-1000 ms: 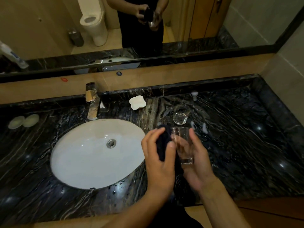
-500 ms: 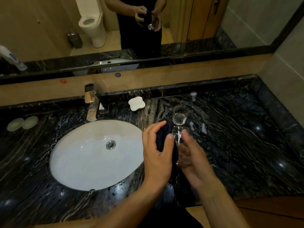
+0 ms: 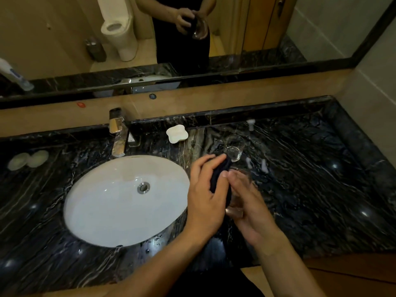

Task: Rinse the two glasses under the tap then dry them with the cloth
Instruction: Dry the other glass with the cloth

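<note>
My left hand (image 3: 205, 196) grips a dark cloth (image 3: 218, 174) and presses it against a clear glass (image 3: 237, 202). My right hand (image 3: 250, 209) holds that glass from the right side, above the counter just right of the basin; the glass is blurred and mostly hidden by my fingers. A second clear glass (image 3: 234, 147) stands upright on the black marble counter (image 3: 321, 179) just behind my hands. The chrome tap (image 3: 119, 136) stands behind the white oval basin (image 3: 102, 202), with no water running.
A white soap dish (image 3: 177, 133) sits between the tap and the standing glass. Two pale round pads (image 3: 27, 160) lie at the far left. A small white stopper (image 3: 250, 123) stands near the back ledge. A mirror (image 3: 64, 39) spans the wall.
My hands have shifted around the held glass and the cloth has moved over it; the glass is now more covered by my right fingers. The standing glass has not moved.
</note>
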Motion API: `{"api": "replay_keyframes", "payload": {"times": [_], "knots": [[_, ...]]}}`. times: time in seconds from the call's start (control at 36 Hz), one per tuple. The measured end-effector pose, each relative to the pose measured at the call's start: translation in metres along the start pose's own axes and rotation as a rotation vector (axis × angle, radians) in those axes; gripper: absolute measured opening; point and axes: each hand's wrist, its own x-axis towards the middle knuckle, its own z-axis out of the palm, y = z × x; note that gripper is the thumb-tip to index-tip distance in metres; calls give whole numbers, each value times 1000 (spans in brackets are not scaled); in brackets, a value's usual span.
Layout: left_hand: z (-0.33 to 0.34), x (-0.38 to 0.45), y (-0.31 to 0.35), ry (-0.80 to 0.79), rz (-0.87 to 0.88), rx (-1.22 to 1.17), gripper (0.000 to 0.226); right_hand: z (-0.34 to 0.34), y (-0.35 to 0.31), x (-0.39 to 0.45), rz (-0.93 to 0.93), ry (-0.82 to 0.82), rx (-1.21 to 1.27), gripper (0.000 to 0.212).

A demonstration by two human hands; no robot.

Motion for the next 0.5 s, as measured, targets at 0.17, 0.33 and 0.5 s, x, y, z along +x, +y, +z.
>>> {"api": "replay_keyframes", "payload": {"times": [0.17,0.33,0.5], "knots": [[-9,-18,-14,-78,-198,-169,24,-7,-7,4,-81,12,165,59],[-12,-17,-24,-39,-925,-754,30,-14,-5,-4,-356,74,-166,67],[2,-14,-4,-106,-1110,-1167,43,-7,22,-4,-580,-31,-544,87]]}}
